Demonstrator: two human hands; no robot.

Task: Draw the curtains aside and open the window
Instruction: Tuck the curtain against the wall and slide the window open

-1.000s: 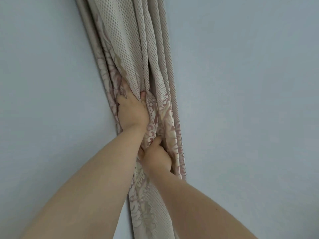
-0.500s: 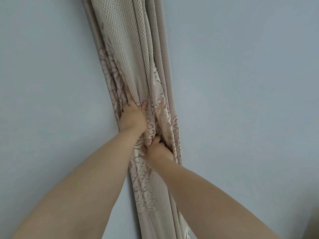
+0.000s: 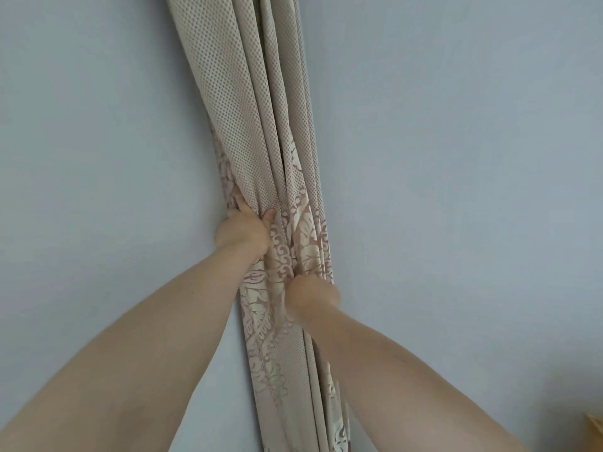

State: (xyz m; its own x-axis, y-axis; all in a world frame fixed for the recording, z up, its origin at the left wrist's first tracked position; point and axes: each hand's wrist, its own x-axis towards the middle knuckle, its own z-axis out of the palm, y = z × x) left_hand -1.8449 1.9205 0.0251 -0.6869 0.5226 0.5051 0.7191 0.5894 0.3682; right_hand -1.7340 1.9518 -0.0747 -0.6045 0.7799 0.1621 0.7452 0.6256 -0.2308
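Observation:
A beige curtain with small dots and a pink-and-cream floral pattern hangs gathered into a narrow bundle against a pale blue wall. My left hand grips the bundle's left side, fingers tucked into the folds. Lower and to the right, my right hand is closed on the bundle's right side. Both forearms reach up from the bottom of the view. No window is in sight.
The pale blue wall fills both sides of the curtain. A small tan corner of some object shows at the bottom right edge.
The bundle now hangs more upright and sits nearer the middle of the view. Both hands keep their grip, and the right hand has closed tighter on the fabric.

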